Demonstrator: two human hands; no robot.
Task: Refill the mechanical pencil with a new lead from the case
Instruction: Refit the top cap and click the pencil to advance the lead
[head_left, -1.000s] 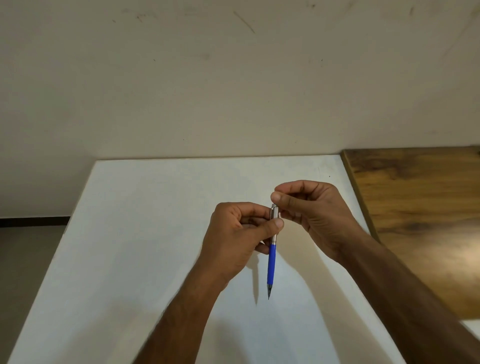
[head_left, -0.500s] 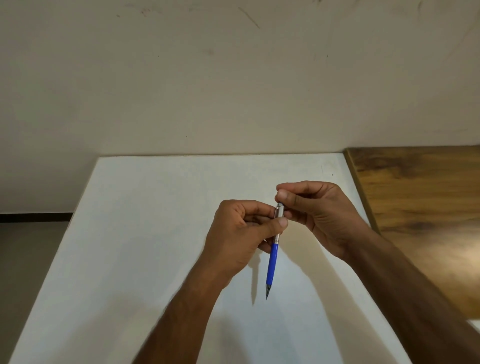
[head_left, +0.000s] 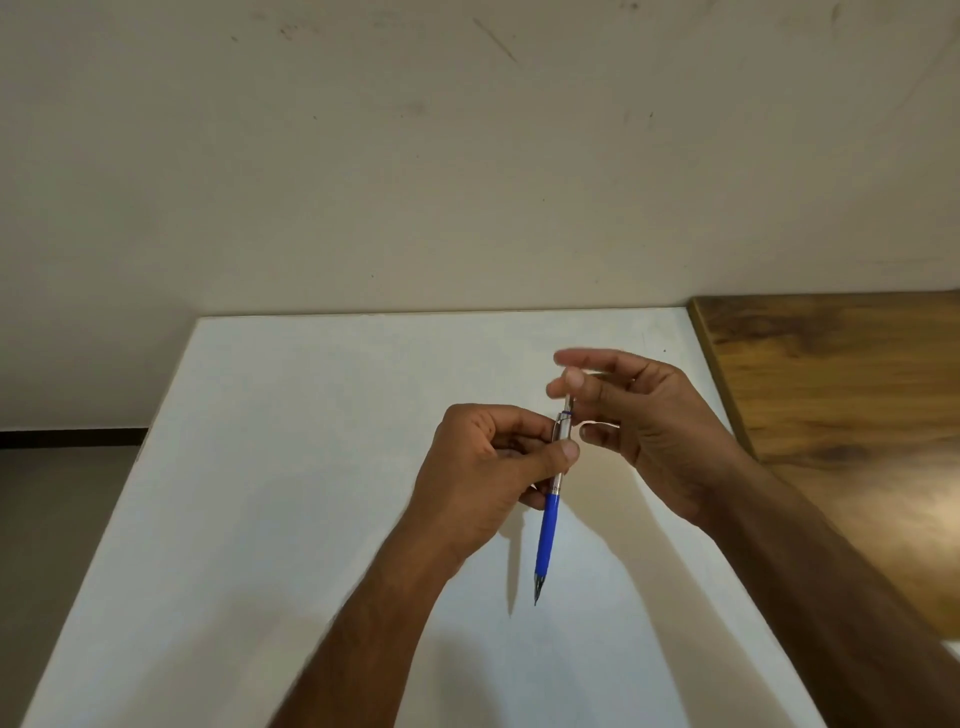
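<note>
A mechanical pencil (head_left: 549, 530) with a blue grip and a silver upper barrel hangs tip down over the white table (head_left: 291, 467). My left hand (head_left: 493, 478) grips its silver barrel between thumb and fingers. My right hand (head_left: 639, 415) is at the pencil's top end, where its thumb and a fingertip pinch the cap (head_left: 570, 400) just above the clip. Its other fingers are spread and blurred by motion. A short thin silver section shows between the clip ring and my right fingertips. No lead case is in view.
The white table runs back to a plain wall. A brown wooden surface (head_left: 841, 405) adjoins it on the right. A strip of floor (head_left: 62, 499) shows beyond the table's left edge.
My right hand has opened its outer fingers and risen slightly at the pencil's top, exposing a short silver section there. My left hand keeps the same grip on the barrel.
</note>
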